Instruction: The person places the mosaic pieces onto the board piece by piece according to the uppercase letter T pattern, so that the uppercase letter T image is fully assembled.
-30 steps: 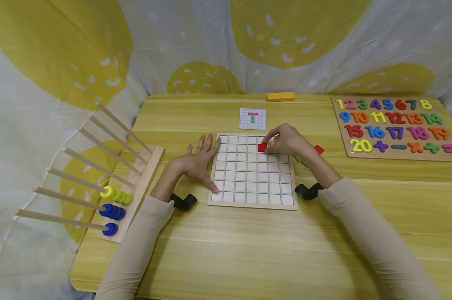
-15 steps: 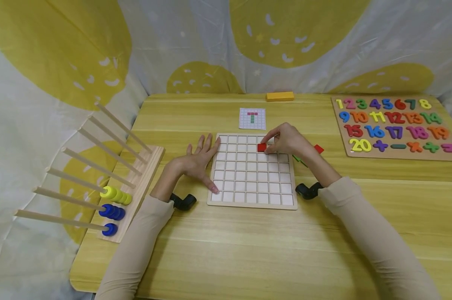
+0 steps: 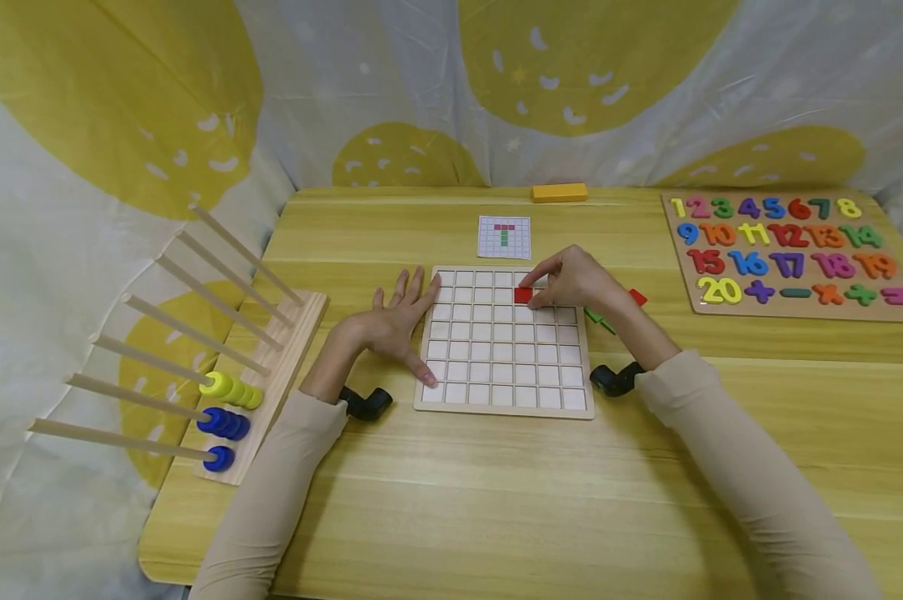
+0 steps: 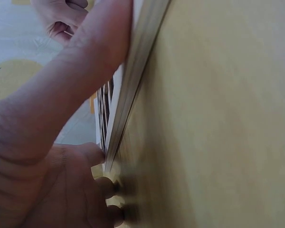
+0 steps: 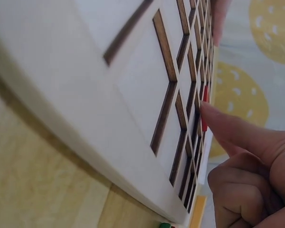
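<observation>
Plain beige long sleeves (image 3: 275, 492), lightly creased, two black angular wrist devices (image 3: 371, 405)

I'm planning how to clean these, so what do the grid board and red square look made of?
Grid board: probably wood, pale and matte, with brown, burnt-looking cell edges up close. Red square: flat, even colour; painted wood or plastic, I can't tell which.

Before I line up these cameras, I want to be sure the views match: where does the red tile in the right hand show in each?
Head: the red tile is just right of centre, pinched by the right hand.
Left wrist: not visible.
Right wrist: the red tile is right of centre, edge-on, partly hidden by the right hand.
Shared landmark: the board, visible in all three.
</observation>
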Available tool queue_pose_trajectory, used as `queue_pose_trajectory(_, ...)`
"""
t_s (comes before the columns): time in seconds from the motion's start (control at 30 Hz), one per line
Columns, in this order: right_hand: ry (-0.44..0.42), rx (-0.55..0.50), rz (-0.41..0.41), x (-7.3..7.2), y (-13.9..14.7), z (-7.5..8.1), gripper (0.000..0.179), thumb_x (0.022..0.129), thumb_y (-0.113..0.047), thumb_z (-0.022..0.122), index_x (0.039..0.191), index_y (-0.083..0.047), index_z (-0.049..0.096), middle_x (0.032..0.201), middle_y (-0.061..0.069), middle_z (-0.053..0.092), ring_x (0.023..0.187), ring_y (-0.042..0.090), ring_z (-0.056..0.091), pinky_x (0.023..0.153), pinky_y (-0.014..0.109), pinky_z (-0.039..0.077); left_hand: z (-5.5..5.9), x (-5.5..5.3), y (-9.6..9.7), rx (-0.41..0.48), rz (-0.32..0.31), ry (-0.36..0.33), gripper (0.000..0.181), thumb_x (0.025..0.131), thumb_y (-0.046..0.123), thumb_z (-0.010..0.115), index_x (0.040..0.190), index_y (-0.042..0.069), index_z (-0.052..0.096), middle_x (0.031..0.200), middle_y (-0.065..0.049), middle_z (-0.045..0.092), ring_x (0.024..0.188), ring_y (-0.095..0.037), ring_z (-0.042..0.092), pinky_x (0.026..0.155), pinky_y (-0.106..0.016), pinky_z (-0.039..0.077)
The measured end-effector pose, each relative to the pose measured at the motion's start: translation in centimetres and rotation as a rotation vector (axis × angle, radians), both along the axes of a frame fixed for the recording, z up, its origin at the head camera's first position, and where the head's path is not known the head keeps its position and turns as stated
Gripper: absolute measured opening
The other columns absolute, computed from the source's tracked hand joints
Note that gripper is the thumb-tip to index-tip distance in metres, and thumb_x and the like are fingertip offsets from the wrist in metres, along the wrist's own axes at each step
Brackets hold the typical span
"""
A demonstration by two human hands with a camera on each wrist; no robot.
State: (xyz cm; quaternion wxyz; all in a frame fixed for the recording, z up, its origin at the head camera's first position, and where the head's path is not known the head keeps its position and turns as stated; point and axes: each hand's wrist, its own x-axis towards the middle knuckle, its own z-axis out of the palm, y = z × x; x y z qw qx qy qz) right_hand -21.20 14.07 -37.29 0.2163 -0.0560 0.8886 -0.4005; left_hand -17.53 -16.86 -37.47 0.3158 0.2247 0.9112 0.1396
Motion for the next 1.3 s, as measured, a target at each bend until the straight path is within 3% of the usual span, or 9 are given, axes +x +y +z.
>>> queue_pose_trajectory(0.2,-0.02,-0.054,-0.011,-0.1,0.5,-0.3,0.029,0.081,-0.012,0.089,0.109,-0.007,0.081,0.064,-0.003,0.045,0.079,0.021,0.038,0.064,0.031,0.032,-0.2,-0.2,0.1,-0.004,-0.001,-0.003,0.16,0.064,0.056,0.095,0.163,0.016,-0.024,0.165,-0.018,-0.038,0.153,-0.039,-0.035,0.121,-0.07,-0.019)
queue_pose_trajectory(0.4,-0.03,-0.072,-0.014,-0.1,0.7,-0.4,0.03,0.079,-0.011,0.09,0.108,-0.006,0.082,0.067,-0.004,0.046,0.08,0.02,0.037,0.065,0.031,0.032,-0.2,-0.2,0.2,-0.008,-0.002,-0.002,0.159,0.064,0.056,0.095,0.163,0.016,-0.024,0.165,-0.017,-0.038,0.153,-0.039,-0.035,0.121,-0.07,-0.019)
queue_pose_trajectory(0.63,-0.02,-0.067,0.045,0.0,1.6,0.0,0.034,0.082,-0.014,0.088,0.114,-0.009,0.08,0.055,-0.006,0.037,0.059,0.013,0.033,0.061,0.028,0.033,-0.4,-0.2,0.2,0.01,-0.005,-0.011,0.16,0.064,0.057,0.095,0.163,0.016,-0.024,0.165,-0.017,-0.038,0.153,-0.038,-0.036,0.121,-0.069,-0.019)
queue_pose_trajectory(0.93,0.018,-0.056,0.003,0.6,5.7,1.5,0.036,0.092,-0.026,0.08,0.125,-0.014,0.075,0.056,-0.005,0.027,0.049,0.014,0.026,0.049,0.029,0.025,-0.2,-0.1,0.3,0.002,-0.001,-0.002,0.159,0.065,0.055,0.095,0.163,0.016,-0.024,0.165,-0.016,-0.038,0.153,-0.038,-0.036,0.121,-0.07,-0.018)
queue_pose_trajectory(1.2,0.038,-0.007,-0.046,1.7,10.1,1.1,0.044,0.095,-0.044,0.074,0.127,-0.015,0.074,0.059,-0.006,0.034,0.059,0.015,0.034,0.059,0.033,0.032,-0.3,-0.1,0.0,0.005,0.003,-0.006,0.16,0.064,0.058,0.094,0.163,0.017,-0.025,0.165,-0.015,-0.039,0.153,-0.037,-0.037,0.121,-0.07,-0.019)
queue_pose_trajectory(1.3,0.019,0.004,-0.041,2.1,11.2,0.7,0.047,0.095,-0.043,0.075,0.131,-0.013,0.072,0.058,-0.007,0.037,0.06,0.014,0.035,0.06,0.034,0.031,-0.3,0.0,0.0,-0.001,0.004,-0.005,0.16,0.063,0.058,0.094,0.163,0.018,-0.025,0.165,-0.014,-0.039,0.153,-0.037,-0.037,0.121,-0.069,-0.018)
